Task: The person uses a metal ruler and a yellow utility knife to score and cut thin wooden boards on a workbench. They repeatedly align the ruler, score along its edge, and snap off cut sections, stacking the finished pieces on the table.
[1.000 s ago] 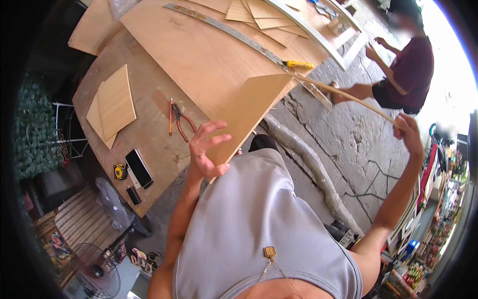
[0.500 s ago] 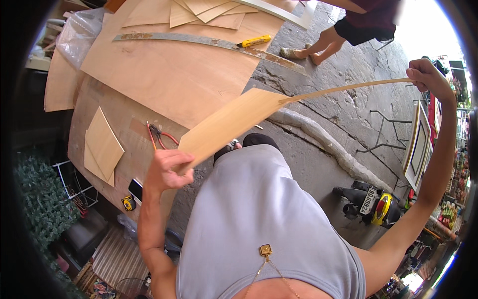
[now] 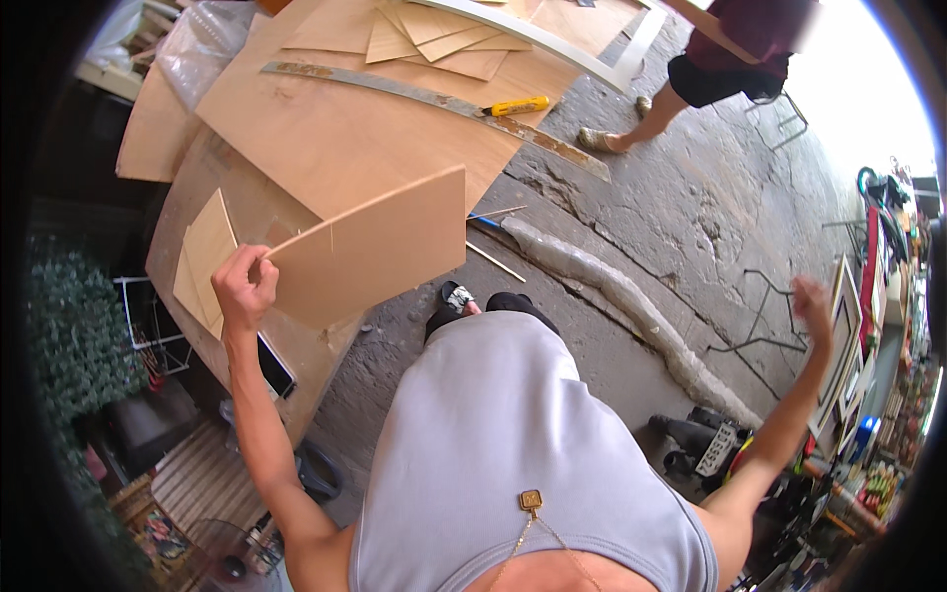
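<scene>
My left hand (image 3: pixel 245 286) is closed on the corner of a thin plywood panel (image 3: pixel 380 247), thumb and fingers pinching its edge. The panel tilts in the air above the near side of the work table, its broad brown face toward me. Far out to the right, apart from the panel, is my right hand (image 3: pixel 812 308); motion blurs its fingers, and no strip shows in it. Beside my left hand, smaller plywood pieces (image 3: pixel 200 261) lie on the table. A yellow utility knife (image 3: pixel 515 106) rests across a long, rust-stained metal straightedge (image 3: pixel 414 97) on a large plywood sheet (image 3: pixel 326 138).
Several plywood offcuts (image 3: pixel 444 39) and a white frame (image 3: pixel 533 37) lie at the table's far end. A phone (image 3: pixel 276 367) sits near its left edge. Thin wood sticks (image 3: pixel 496 261) and a long wrapped roll (image 3: pixel 631 296) lie on the floor. Another person (image 3: pixel 725 74) stands far right.
The long thin strip between the panel and my right hand is gone from view. My left hand has moved left and up, turning the panel. My right hand has dropped lower.
</scene>
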Available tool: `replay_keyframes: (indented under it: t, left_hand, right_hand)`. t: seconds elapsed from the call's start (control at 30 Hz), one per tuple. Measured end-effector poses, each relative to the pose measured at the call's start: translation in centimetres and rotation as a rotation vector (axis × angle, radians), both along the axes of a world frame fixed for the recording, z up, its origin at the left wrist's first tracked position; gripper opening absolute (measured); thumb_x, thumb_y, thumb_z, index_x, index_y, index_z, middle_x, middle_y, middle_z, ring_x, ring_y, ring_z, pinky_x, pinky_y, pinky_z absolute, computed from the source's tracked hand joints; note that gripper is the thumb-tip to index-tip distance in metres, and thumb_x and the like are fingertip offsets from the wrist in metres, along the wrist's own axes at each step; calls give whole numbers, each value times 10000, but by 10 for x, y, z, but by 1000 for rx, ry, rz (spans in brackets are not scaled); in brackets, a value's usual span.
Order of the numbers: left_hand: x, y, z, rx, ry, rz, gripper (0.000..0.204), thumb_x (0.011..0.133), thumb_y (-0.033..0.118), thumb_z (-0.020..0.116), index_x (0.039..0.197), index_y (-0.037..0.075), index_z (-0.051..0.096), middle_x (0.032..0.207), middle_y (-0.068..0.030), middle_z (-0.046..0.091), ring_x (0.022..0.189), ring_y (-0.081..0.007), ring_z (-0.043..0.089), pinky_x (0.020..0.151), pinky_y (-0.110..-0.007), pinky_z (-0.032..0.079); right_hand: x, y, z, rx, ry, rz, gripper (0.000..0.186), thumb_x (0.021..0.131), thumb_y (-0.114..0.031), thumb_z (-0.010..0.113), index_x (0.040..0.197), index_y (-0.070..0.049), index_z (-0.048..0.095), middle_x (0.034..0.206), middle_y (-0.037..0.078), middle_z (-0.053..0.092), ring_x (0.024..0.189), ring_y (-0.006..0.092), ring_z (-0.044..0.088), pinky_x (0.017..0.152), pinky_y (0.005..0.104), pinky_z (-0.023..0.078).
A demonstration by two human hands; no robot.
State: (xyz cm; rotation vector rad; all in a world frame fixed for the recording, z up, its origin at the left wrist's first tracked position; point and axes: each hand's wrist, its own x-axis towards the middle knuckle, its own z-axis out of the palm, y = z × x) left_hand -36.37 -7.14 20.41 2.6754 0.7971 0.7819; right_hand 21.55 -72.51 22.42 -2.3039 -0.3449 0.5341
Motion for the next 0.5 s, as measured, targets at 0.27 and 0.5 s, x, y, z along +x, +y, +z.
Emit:
replay_keyframes:
  t: [0.27,0.5]
  left_hand:
    - [-23,-18,9,-151,-6,295,138,863,111,589,854,-12,652,685,-118,602,615,-200,606,587,-312,473]
    - [16,-45,61,311,23,235,121,896,83,631,962,-6,681,832,-179,685,740,-314,696,652,-361,527]
  right_hand:
    - [-135,82,-345,269,617,-281,336,975,-375,648,794,-91,654,611,-50,490,498,68,431,440,262,313]
    - [-246,280,-437,-81,533,220,670,955,-599,521,1302,-34,614,996,200,734,907,331,724,808,420,569]
